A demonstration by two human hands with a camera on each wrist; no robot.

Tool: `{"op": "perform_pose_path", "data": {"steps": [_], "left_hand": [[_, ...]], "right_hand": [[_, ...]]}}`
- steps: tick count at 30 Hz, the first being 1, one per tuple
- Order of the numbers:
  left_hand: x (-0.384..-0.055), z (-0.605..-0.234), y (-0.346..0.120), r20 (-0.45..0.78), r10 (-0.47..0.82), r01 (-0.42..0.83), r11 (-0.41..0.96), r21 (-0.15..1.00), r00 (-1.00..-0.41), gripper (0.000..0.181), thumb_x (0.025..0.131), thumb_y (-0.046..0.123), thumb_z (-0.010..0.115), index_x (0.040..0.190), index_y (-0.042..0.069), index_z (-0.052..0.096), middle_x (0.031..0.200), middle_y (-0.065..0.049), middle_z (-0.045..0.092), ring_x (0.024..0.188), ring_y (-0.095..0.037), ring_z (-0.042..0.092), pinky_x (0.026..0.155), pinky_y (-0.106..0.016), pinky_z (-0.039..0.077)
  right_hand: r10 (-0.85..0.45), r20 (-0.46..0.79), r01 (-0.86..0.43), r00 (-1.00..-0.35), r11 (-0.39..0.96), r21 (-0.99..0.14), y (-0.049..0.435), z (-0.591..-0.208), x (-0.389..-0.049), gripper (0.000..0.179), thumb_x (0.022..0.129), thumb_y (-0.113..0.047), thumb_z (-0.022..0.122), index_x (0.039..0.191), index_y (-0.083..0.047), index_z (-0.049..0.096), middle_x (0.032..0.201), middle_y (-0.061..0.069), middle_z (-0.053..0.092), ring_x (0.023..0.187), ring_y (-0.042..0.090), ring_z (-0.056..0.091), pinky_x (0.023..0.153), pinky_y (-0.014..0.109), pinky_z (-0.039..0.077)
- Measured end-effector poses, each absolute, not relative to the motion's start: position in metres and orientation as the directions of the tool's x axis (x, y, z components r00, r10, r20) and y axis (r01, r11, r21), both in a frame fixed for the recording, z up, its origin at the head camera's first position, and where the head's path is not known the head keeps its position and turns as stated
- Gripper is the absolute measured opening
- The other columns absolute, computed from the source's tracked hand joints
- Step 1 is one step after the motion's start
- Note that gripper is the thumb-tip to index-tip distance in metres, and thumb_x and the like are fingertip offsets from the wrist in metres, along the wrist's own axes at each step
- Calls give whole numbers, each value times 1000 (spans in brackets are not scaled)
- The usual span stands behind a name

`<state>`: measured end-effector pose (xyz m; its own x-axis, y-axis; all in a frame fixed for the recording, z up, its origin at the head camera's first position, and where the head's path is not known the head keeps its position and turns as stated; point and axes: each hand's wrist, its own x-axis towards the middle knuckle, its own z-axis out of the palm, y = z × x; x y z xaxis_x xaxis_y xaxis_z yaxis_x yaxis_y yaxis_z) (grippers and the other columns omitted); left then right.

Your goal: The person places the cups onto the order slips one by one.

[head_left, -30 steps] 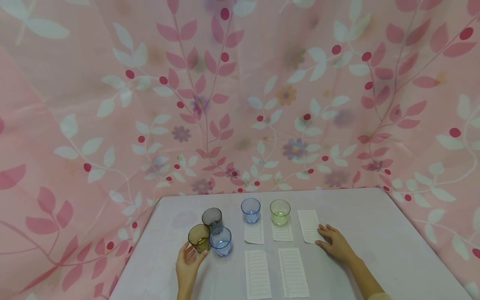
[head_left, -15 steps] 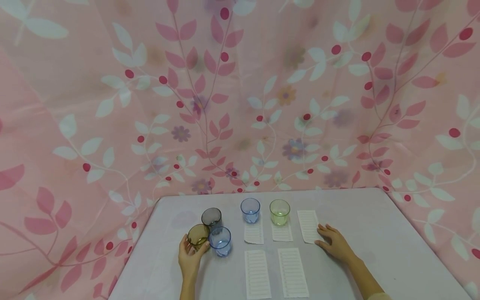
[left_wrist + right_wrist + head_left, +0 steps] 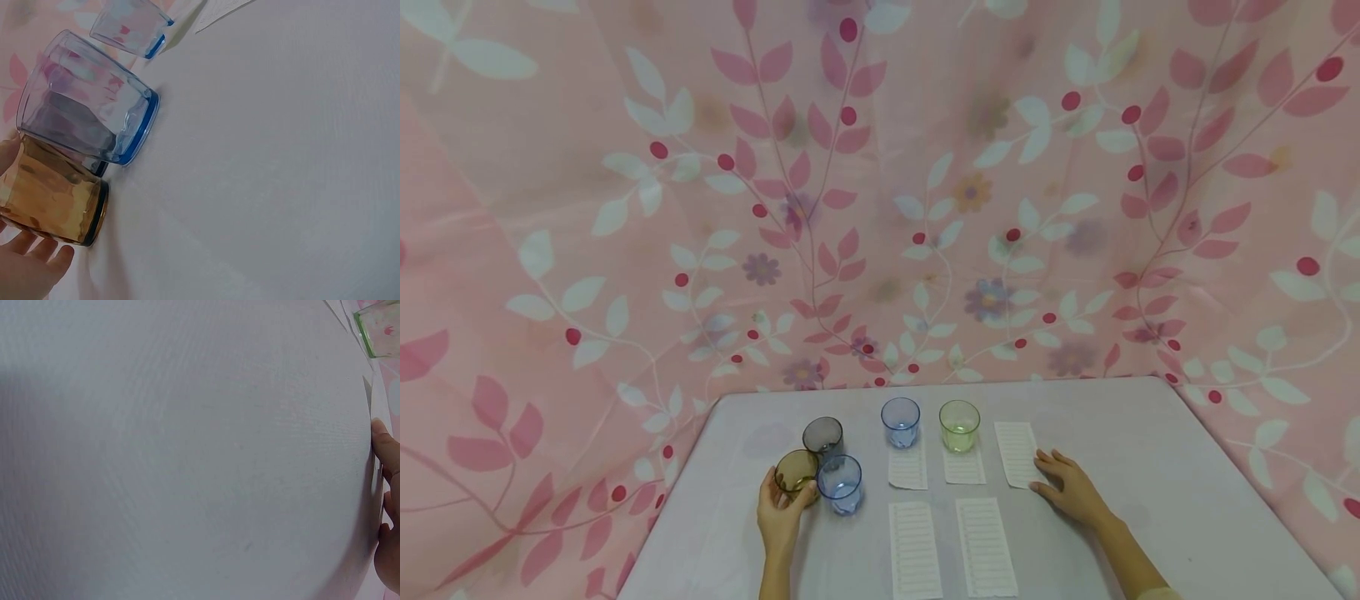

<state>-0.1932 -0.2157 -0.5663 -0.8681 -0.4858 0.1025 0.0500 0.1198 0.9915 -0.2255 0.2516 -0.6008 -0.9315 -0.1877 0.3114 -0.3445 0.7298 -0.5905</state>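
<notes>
My left hand [image 3: 780, 518] holds an amber glass [image 3: 796, 473], thumb on one side and fingers on the other. In the left wrist view the amber glass [image 3: 53, 194] sits upright beside a clear blue glass [image 3: 87, 100]. A smoky grey glass [image 3: 823, 437] stands just behind these two. On the right, my right hand [image 3: 1071, 492] rests on the table, its relaxed fingertips at the right edge of a white paper slip [image 3: 1017, 454]. The right wrist view catches only part of that hand [image 3: 389, 506].
Another blue glass [image 3: 900, 422] and a light green glass [image 3: 959, 426] stand at the back, each over a paper slip. Two more lined slips, one left [image 3: 915, 550] and one right [image 3: 987, 546], lie nearer the front. A pink floral cloth [image 3: 880, 208] hangs behind the white table [image 3: 1195, 500].
My left hand has moved slightly right and closed its fingers around the amber glass. The right hand and the other glasses keep their places.
</notes>
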Motion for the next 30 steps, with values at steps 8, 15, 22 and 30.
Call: {"op": "perform_pose_path", "data": {"steps": [8,15,22,30], "left_hand": [[-196,-572,-222,138,-433,106,98,990,-891,84,76,3,75,142,-9,25,143,-33,31,134,-49,24,107,-59,27],[-196,-572,-223,123,-429,95,86,992,-895,85,75,0,76,142,-11,25,143,-31,34,134,-47,26,106,-57,29],[-194,-568,-223,99,-477,80,58,995,-873,82,73,-1,78,140,-11,31,140,-30,39,132,-43,33,106,-47,34],[-190,-556,-226,154,-534,105,121,987,-832,79,72,2,80,137,-10,37,136,-26,46,126,-40,41,92,-17,46]], "right_hand": [[-185,321,-348,-929,734,-583,250,-599,-224,45,77,-14,75,111,13,62,126,26,53,120,53,40,96,66,33],[-184,288,-327,-940,729,-602,251,-599,-224,46,79,-15,75,113,13,61,128,26,52,122,53,39,97,66,31],[-186,329,-355,-926,728,-587,251,-602,-225,45,78,-13,75,112,13,61,126,27,53,120,54,39,95,67,33],[-195,377,-393,-905,722,-570,251,-604,-225,44,76,-12,75,110,13,62,123,28,55,117,55,42,92,68,34]]}}
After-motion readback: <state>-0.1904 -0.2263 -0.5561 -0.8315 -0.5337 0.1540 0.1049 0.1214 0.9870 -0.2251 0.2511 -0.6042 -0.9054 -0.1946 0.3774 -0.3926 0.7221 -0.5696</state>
